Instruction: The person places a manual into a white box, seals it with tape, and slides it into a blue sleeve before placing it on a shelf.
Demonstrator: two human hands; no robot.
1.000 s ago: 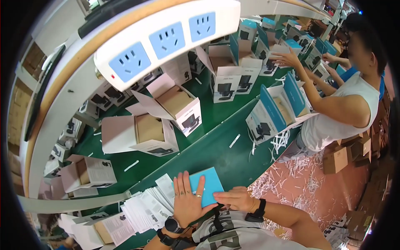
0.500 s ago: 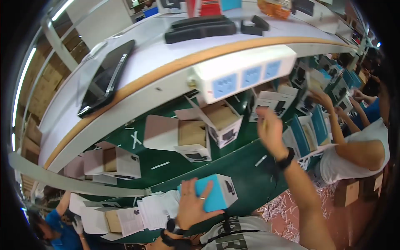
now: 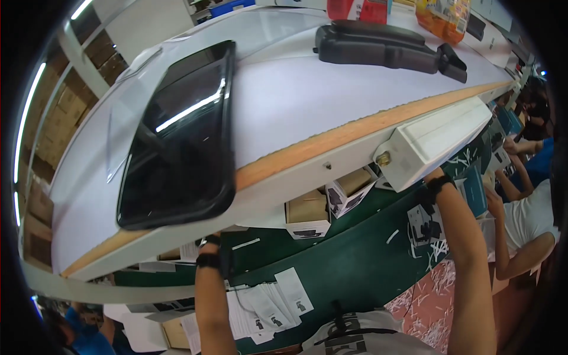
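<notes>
My left hand (image 3: 212, 238) reaches under the raised shelf, and its fingers are hidden behind the shelf's front edge. Only the wrist, with dark bands on it, shows clearly. Close to the white socket box, my right hand (image 3: 435, 174) is mostly covered by that box, so its grip does not show. Between my arms, two open white cartons with brown inserts, one nearer the left (image 3: 307, 214) and one beside it (image 3: 349, 192), stand on the green bench (image 3: 349, 254). A fanned stack of printed leaflets (image 3: 266, 310) lies close to my left forearm.
Overhead, the white shelf (image 3: 284, 124) carries a black glossy phone-like device (image 3: 177, 136), a black plastic part (image 3: 378, 47) and a bottle of orange liquid (image 3: 444, 18). The socket box (image 3: 441, 142) juts from its edge. Co-workers sit right (image 3: 529, 219) and left (image 3: 89, 331). Paper shreds (image 3: 429, 302) litter the floor.
My view has moved closer to the shelf. My left hand has left the blue box and gone forward under the shelf; that box is no longer seen there. The right hand has moved behind the socket box.
</notes>
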